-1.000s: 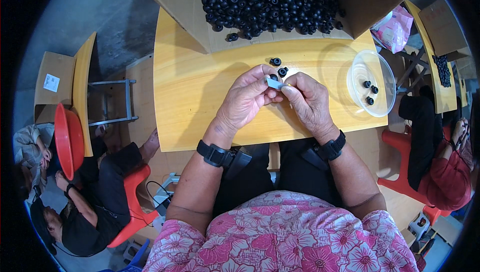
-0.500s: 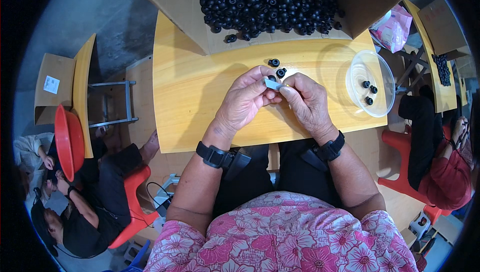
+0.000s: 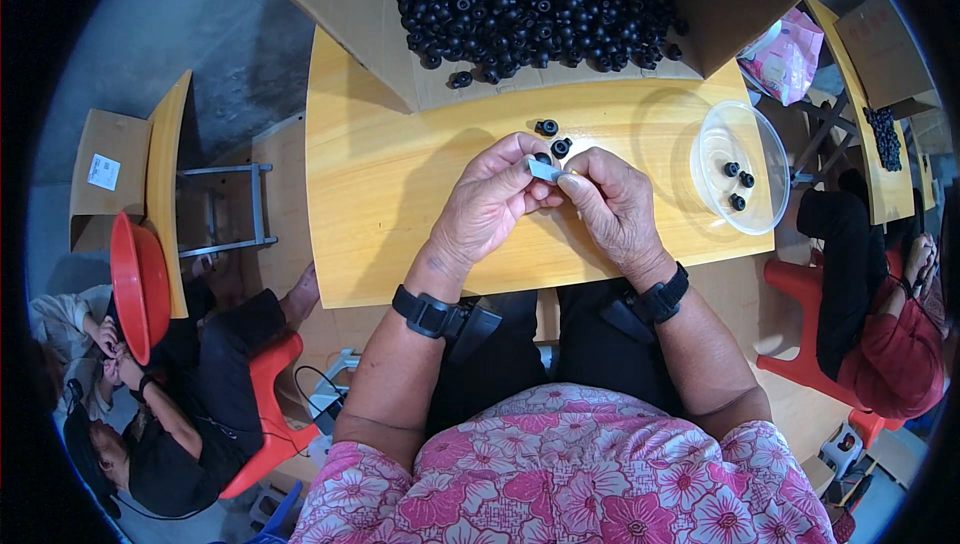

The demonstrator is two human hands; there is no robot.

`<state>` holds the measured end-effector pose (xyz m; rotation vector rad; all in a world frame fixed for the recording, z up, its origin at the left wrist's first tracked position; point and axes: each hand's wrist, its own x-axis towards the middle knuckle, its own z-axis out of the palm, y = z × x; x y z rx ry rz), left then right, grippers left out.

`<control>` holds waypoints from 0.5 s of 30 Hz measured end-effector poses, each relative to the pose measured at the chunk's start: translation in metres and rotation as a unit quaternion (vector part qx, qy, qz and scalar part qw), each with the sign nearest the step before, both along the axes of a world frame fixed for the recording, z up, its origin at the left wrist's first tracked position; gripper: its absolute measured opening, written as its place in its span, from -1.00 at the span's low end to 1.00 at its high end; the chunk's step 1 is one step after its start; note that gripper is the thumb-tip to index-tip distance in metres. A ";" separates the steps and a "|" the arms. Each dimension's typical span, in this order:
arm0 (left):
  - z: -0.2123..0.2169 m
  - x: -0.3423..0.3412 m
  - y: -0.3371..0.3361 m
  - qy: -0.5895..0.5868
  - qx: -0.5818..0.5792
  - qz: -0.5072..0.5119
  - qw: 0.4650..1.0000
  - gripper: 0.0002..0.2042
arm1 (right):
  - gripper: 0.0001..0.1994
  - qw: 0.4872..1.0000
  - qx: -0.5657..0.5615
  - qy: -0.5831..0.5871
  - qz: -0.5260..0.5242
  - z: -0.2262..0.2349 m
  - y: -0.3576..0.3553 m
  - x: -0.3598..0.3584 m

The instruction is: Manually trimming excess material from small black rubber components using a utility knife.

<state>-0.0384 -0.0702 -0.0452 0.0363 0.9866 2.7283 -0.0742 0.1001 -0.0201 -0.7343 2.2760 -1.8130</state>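
Note:
Both my hands meet over the middle of the table. My left hand point(image 3: 492, 192) is closed, its fingers and thumb pinching a small black round part point(image 3: 543, 157) that is mostly hidden. My right hand point(image 3: 612, 202) grips a short flat grey metal blade point(image 3: 545, 172) between thumb and fingers. The blade lies against the black part, its far end close to my left thumb. Just beyond my fingertips, two loose black ring-shaped parts point(image 3: 561, 147) rest on the tabletop point(image 3: 390, 204).
An open cardboard box point(image 3: 345, 19) at the far edge holds a heap of black parts point(image 3: 540, 4). To the right stands a clear round plastic tub point(image 3: 775, 179) with 3 black parts point(image 3: 737, 202) inside. Other people sit at both sides, on red stools point(image 3: 270, 404). A red basin point(image 3: 135, 284) leans at left.
My hands stay in nearly the same place, still holding the blade against the black part. At left, a seated person's hands have come closer together.

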 end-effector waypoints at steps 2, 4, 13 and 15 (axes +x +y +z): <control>0.000 0.000 0.000 -0.001 0.001 0.000 1.000 -0.75 | -0.86 1.000 0.003 0.004 -0.005 -0.001 0.000 0.000; 0.000 0.000 0.000 -0.002 0.001 -0.001 1.000 -0.75 | -0.86 1.000 0.002 0.008 -0.005 -0.002 0.000 -0.001; -0.002 0.000 -0.001 -0.002 0.008 0.000 1.000 -0.72 | -0.86 1.000 -0.013 0.000 -0.006 -0.007 -0.001 -0.001; -0.002 0.000 -0.001 -0.001 0.009 0.001 1.000 -0.72 | -0.86 1.000 -0.005 0.008 -0.005 -0.007 -0.001 -0.001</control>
